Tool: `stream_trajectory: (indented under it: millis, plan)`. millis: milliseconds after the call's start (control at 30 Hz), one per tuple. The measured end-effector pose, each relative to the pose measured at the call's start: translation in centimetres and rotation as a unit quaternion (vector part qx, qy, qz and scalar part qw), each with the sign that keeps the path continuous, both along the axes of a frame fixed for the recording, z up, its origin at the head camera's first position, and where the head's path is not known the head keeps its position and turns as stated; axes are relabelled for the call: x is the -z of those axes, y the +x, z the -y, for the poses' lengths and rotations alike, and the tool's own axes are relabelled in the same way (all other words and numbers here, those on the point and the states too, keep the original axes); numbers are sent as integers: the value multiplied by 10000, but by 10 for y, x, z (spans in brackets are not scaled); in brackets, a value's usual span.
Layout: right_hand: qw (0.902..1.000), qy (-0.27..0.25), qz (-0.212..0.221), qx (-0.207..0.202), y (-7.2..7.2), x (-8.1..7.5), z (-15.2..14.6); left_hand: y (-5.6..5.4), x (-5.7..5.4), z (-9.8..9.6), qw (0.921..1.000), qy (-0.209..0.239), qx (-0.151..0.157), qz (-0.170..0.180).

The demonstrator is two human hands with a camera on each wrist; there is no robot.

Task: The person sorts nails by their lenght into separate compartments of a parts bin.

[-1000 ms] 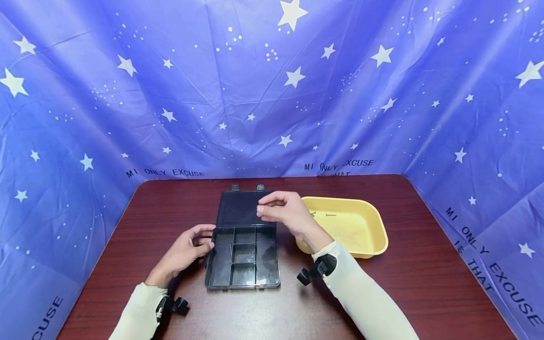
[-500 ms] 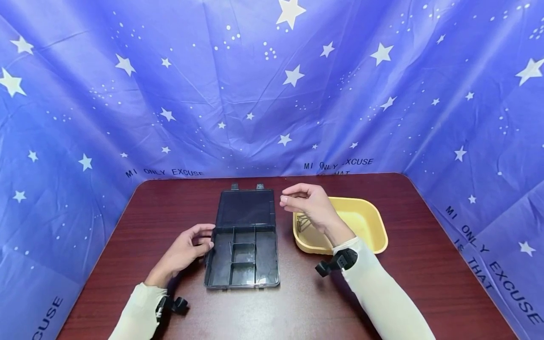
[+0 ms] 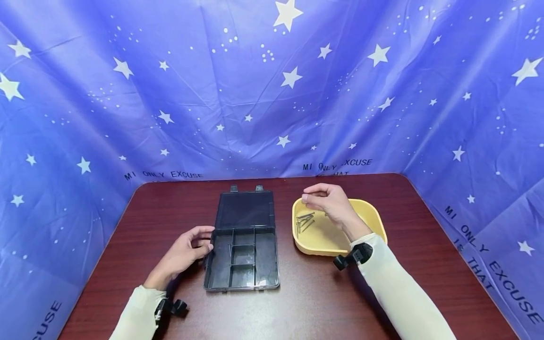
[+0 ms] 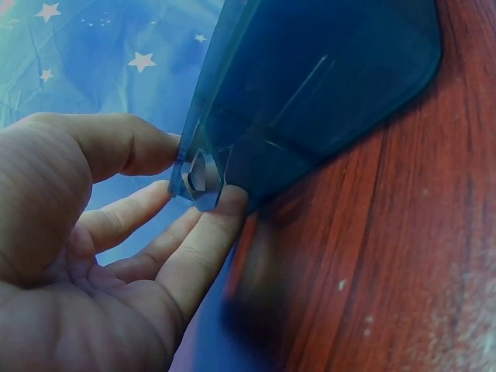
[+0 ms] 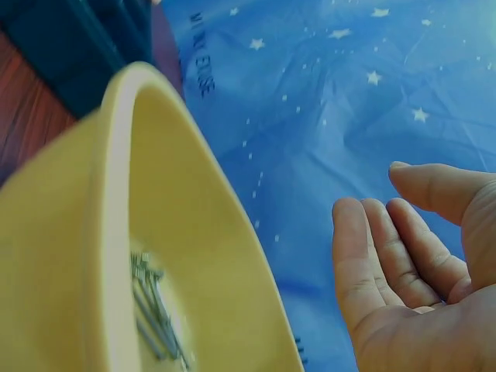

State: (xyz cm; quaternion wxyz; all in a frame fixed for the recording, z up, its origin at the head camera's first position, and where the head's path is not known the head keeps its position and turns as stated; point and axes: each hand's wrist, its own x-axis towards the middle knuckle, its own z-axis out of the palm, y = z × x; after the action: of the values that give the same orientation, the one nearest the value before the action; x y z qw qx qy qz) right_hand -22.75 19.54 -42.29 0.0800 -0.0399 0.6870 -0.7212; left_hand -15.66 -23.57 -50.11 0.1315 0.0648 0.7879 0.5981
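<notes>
A dark translucent compartment box (image 3: 219, 264) lies with its lid (image 3: 245, 210) folded back on the table. My left hand (image 3: 182, 252) holds the box's left side edge; in the left wrist view, thumb and fingers sit around a small clip (image 4: 203, 182) there. One thin screw (image 3: 230, 249) leans in the box's left compartment, beside the divider. To the right stands a yellow tray (image 3: 312, 248) with several long metal screws (image 3: 304, 222) bunched at its left end. My right hand (image 3: 333, 203) hovers over the tray's back rim, fingers loosely bent, nothing between them.
A dark red wood-grain table (image 3: 255, 316) carries everything. Behind and at both sides hangs a blue star-patterned cloth (image 3: 191, 118), meeting the table's back edge.
The right hand has moved right, from over the box's lid to over the yellow tray, uncovering the screws. The left hand has stayed at the box's edge.
</notes>
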Motion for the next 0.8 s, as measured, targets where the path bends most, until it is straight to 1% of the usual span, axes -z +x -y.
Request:
stream_trajectory:
  millis: [133, 333, 467, 633, 800]
  plan:
    - [9998, 135, 52, 132, -4, 3, -11, 0, 0, 2, 10000, 48, 22, 20]
    - [9990, 366, 162, 201, -7, 7, -26, 0, 1, 3, 10000, 18, 2, 25]
    - [9974, 660, 196, 213, -7, 12, -39, 0, 1, 1, 10000, -12, 66, 16]
    - [9938, 1078, 235, 164, -3, 15, -55, -1, 0, -1, 9999, 29, 119, 7]
    - [9876, 1551, 209, 155, -3, 18, -64, 0, 1, 0, 10000, 25, 61, 13]
